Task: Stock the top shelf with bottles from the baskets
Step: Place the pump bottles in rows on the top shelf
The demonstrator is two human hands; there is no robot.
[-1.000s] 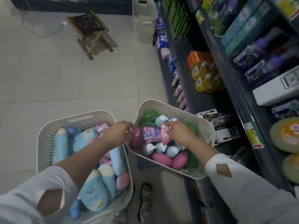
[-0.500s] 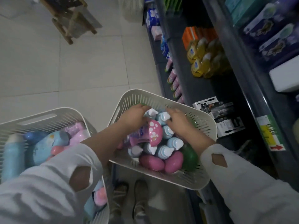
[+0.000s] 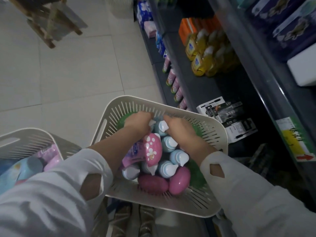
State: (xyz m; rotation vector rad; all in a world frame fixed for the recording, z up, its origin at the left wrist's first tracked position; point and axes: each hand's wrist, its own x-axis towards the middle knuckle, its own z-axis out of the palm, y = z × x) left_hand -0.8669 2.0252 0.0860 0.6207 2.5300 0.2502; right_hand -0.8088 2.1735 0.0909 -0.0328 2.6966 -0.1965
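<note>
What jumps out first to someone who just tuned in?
Both hands, left hand and right hand, are plunged into the white basket at centre, crowded with blue-and-white bottles and pink egg-shaped containers. Yellow bottles glow on the dark shelf at upper right.

Two white slotted baskets show: one basket (image 3: 171, 106) at centre, a second basket (image 3: 25, 139) at 9 o'clock. Two hands reach into the centre one: left hand (image 3: 138, 124), right hand (image 3: 181, 132). In it, about six light-blue bottles with white caps (image 3: 178, 156) can be counted, and three pink egg-shaped containers (image 3: 153, 150). At 1 o'clock, roughly five yellow bottles (image 3: 198, 64) stand on a shelf; blur prevents an exact count.
</note>
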